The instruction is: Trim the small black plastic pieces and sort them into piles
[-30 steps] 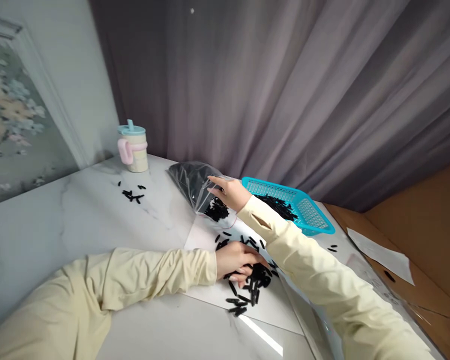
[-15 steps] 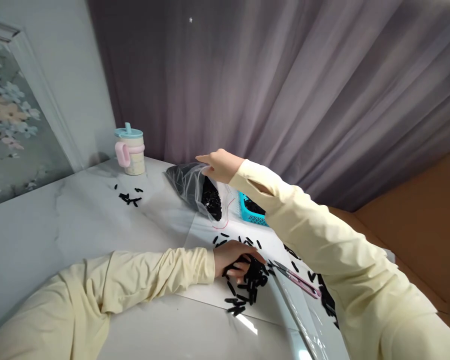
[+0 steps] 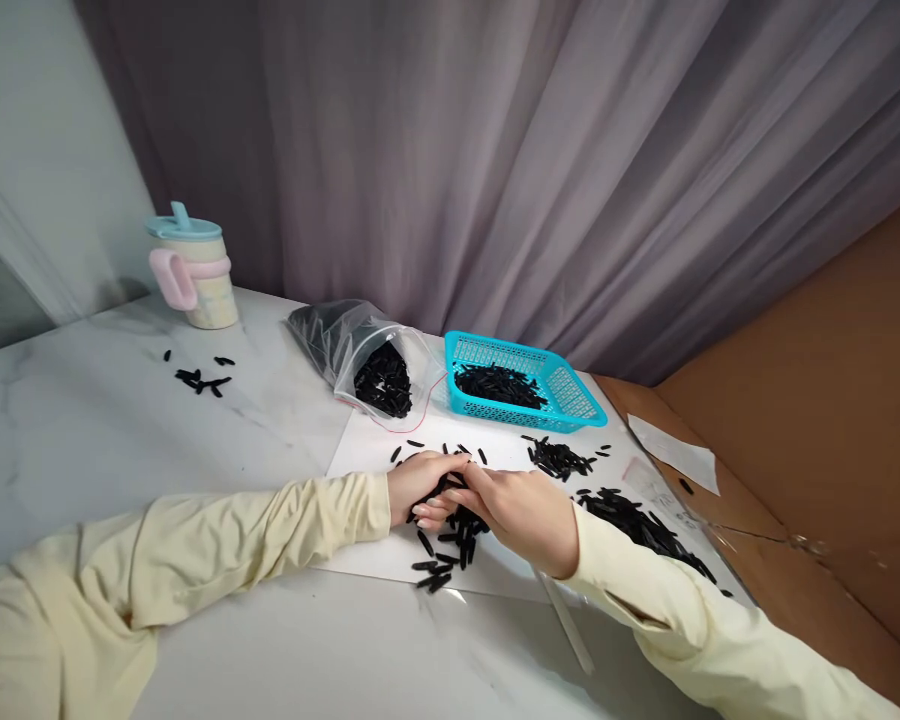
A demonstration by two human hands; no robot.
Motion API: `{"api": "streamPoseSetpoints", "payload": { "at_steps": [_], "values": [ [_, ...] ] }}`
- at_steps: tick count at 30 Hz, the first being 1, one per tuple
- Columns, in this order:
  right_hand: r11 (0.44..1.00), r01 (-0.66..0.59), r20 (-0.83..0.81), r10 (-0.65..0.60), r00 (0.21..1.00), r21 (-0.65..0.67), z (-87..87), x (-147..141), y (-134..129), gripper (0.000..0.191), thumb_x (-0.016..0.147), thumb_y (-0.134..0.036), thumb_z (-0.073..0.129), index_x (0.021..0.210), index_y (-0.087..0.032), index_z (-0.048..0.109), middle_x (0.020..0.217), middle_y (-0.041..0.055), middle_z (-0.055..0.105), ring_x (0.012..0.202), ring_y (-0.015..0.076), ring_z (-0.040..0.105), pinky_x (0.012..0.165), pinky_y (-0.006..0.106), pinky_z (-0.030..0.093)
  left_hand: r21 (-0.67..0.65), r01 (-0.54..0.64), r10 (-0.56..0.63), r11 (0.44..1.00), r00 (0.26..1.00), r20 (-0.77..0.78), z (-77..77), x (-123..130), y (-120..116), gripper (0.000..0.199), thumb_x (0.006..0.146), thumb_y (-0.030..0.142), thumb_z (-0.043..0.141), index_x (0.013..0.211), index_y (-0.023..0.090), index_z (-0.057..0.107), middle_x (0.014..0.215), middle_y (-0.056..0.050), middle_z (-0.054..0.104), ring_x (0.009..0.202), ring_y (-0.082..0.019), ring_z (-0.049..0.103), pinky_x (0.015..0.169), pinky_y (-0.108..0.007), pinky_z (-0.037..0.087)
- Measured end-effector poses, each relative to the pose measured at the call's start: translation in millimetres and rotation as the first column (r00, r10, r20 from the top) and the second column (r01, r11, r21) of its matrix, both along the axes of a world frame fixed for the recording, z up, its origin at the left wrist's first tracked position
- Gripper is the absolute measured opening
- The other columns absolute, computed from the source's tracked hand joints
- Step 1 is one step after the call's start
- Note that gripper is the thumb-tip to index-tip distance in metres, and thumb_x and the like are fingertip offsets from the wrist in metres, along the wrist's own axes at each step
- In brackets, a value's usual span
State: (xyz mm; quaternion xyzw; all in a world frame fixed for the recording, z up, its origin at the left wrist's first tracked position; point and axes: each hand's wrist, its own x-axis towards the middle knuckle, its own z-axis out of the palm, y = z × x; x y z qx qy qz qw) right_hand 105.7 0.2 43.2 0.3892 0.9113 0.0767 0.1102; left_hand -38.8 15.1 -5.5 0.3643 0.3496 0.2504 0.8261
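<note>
My left hand [image 3: 424,482] and my right hand [image 3: 523,512] meet over a pile of small, elongated black pieces [image 3: 466,535] on a white sheet [image 3: 356,545]. The fingers of both hands are bent and closed together, with the fingertips touching or nearly so. Whatever is pinched there is hidden by the fingers. Beyond my hands lie an open clear zip bag [image 3: 337,340], tipped on its side with black pieces inside, and a blue plastic basket [image 3: 570,395] with more of them.
To the right are a small heap of black pieces [image 3: 559,458] and a larger heap [image 3: 645,525]. A pale strip [image 3: 568,622] lies near my right wrist. At the back left stands a lidded cup [image 3: 211,300], with a few black pieces [image 3: 201,382] before it.
My right hand has come down from above the bag to my left hand at the pile. The view has shifted, and the whole basket now shows. The pink-handled scissors are no longer visible.
</note>
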Motion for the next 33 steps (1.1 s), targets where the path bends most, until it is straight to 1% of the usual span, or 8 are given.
{"api": "streamPoseSetpoints", "payload": {
  "at_steps": [3,6,8,10,13,19,25,33],
  "values": [
    [0.996,-0.055,-0.106,0.063,0.992,0.075,-17.7,4.6,2.3,0.027,0.095,-0.031,0.031,0.093,-0.014,0.051,0.075,0.0055,0.067,0.050,0.0154,0.062,0.041,0.027,0.018,0.048,0.025,-0.024,0.999,1.000,-0.015,-0.1,-0.1,-2.4,0.033,0.084,0.045,0.041,0.085,0.015,0.055,0.036,0.011,0.031,0.024,-0.004,0.019,0.027,-0.016,0.020],
    [0.990,-0.095,-0.162,0.110,0.981,0.101,-31.4,13.8,1.4,0.027,0.096,-0.027,0.028,0.087,-0.015,0.051,0.067,0.0033,0.065,0.049,0.0128,0.060,0.042,0.026,0.021,0.129,0.052,-0.046,0.990,0.998,-0.049,1.1,-0.5,-5.0,0.034,0.085,0.041,0.041,0.105,0.016,0.052,0.036,0.012,0.030,0.024,-0.004,0.019,0.027,-0.015,0.023],
    [0.977,-0.151,-0.241,0.184,0.953,0.150,-36.7,23.6,-3.7,0.033,0.097,-0.029,0.025,0.080,-0.016,0.050,0.059,0.0018,0.061,0.049,0.0120,0.058,0.043,0.026,0.023,0.172,0.073,-0.060,0.982,0.995,-0.081,3.1,-1.0,-6.7,0.035,0.083,0.042,0.047,0.107,0.017,0.051,0.036,0.013,0.030,0.024,-0.003,0.020,0.027,-0.013,0.024],
    [0.946,-0.201,-0.367,0.286,0.885,0.254,-39.1,34.4,-12.4,0.038,0.097,-0.030,0.023,0.073,-0.016,0.049,0.053,0.0002,0.056,0.046,0.0108,0.053,0.043,0.026,0.024,0.212,0.148,-0.128,0.966,0.986,-0.108,5.4,-1.5,-8.5,0.034,0.080,0.041,0.052,0.105,0.017,0.051,0.034,0.014,0.028,0.024,-0.003,0.021,0.027,-0.013,0.025],
    [0.916,-0.178,-0.494,0.349,0.796,0.360,-41.0,47.9,-28.0,0.035,0.096,-0.027,0.029,0.068,-0.016,0.048,0.046,-0.0024,0.049,0.039,0.0096,0.044,0.041,0.026,0.023,0.281,0.241,-0.211,0.929,0.968,-0.134,7.5,-1.7,-11.6,0.031,0.079,0.040,0.054,0.100,0.018,0.050,0.033,0.014,0.029,0.024,-0.003,0.020,0.026,-0.013,0.025],
    [0.952,-0.097,-0.565,0.252,0.786,0.290,-50.7,56.7,-41.6,0.036,0.095,-0.028,0.033,0.064,-0.016,0.049,0.045,-0.0025,0.047,0.040,0.0092,0.041,0.041,0.025,0.024,0.329,0.312,-0.233,0.891,0.938,-0.258,7.2,0.7,-18.3,0.025,0.079,0.040,0.053,0.088,0.018,0.048,0.033,0.014,0.029,0.025,-0.003,0.020,0.025,-0.013,0.026],
    [0.963,-0.054,-0.615,0.212,0.759,0.265,-56.9,55.9,-38.6,0.037,0.095,-0.029,0.034,0.066,-0.015,0.051,0.047,-0.0022,0.049,0.041,0.0084,0.043,0.043,0.024,0.025,0.399,0.319,-0.151,0.860,0.905,-0.399,5.7,2.4,-21.5,0.020,0.077,0.031,0.055,0.085,0.013,0.058,0.038,0.011,0.034,0.026,-0.003,0.032,0.027,-0.014,0.025],
    [0.994,-0.077,-0.693,0.113,0.712,0.083,-55.3,61.4,-37.0,0.024,0.094,-0.030,0.035,0.090,-0.014,0.053,0.064,0.0019,0.063,0.051,0.0096,0.054,0.047,0.020,0.036,0.393,0.245,-0.072,0.886,0.911,-0.405,2.2,1.9,-21.9,0.020,0.076,0.032,0.057,0.080,0.013,0.060,0.040,0.010,0.039,0.027,-0.003,0.034,0.027,-0.014,0.028]
  ]
}}
